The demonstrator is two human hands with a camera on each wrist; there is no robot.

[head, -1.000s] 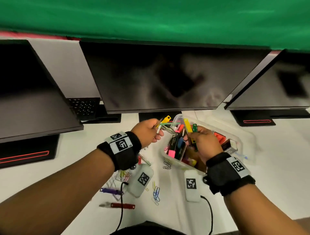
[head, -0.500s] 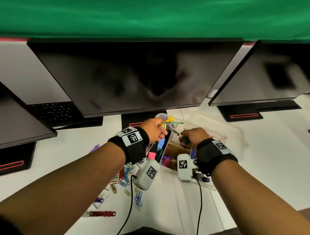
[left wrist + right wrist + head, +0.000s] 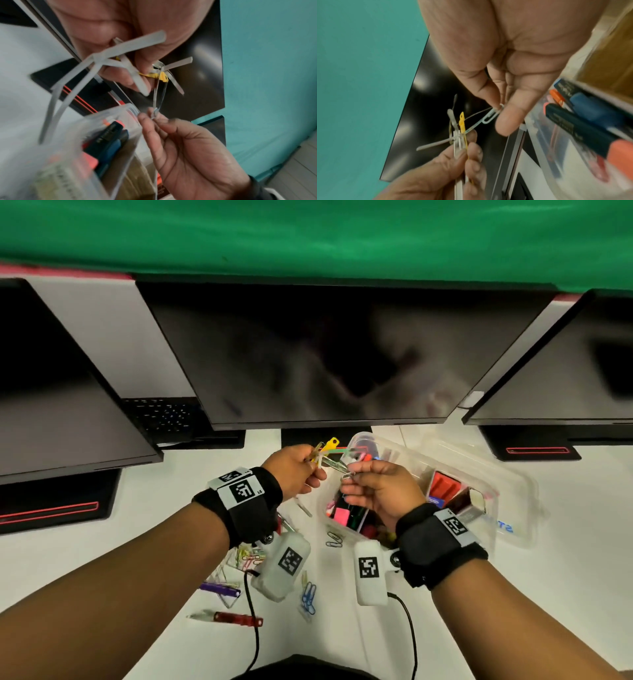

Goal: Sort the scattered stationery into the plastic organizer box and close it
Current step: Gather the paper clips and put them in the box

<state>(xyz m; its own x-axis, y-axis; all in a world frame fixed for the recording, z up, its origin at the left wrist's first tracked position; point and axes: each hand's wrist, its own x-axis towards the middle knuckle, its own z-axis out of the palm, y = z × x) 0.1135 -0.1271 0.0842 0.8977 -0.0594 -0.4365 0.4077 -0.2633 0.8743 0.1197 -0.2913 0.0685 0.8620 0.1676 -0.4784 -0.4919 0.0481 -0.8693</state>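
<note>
My left hand (image 3: 301, 470) grips a bundle of cable ties (image 3: 329, 451), white, yellow and green, above the desk just left of the box. The ties fan out from its fingers (image 3: 123, 54) (image 3: 461, 129). My right hand (image 3: 376, 491) pinches a white paper clip (image 3: 347, 475) (image 3: 155, 113) (image 3: 491, 115) between thumb and forefinger; the clip hangs on a thin clear tie from the bundle. Below the right hand sits the clear plastic organizer box (image 3: 404, 453), open, holding highlighters (image 3: 109, 135) (image 3: 582, 128) and a pink eraser (image 3: 340, 513).
The box's clear lid (image 3: 510, 491) lies open to the right. Coloured paper clips (image 3: 251, 556), blue clips (image 3: 308, 599), a purple item (image 3: 219, 589) and a red-handled tool (image 3: 236, 618) lie scattered on the white desk. Three dark monitors (image 3: 325, 354) and a keyboard (image 3: 164, 416) stand behind.
My right hand has come up out of the box and now pinches the paper clip at the bundle. The left hand keeps its hold on the ties.
</note>
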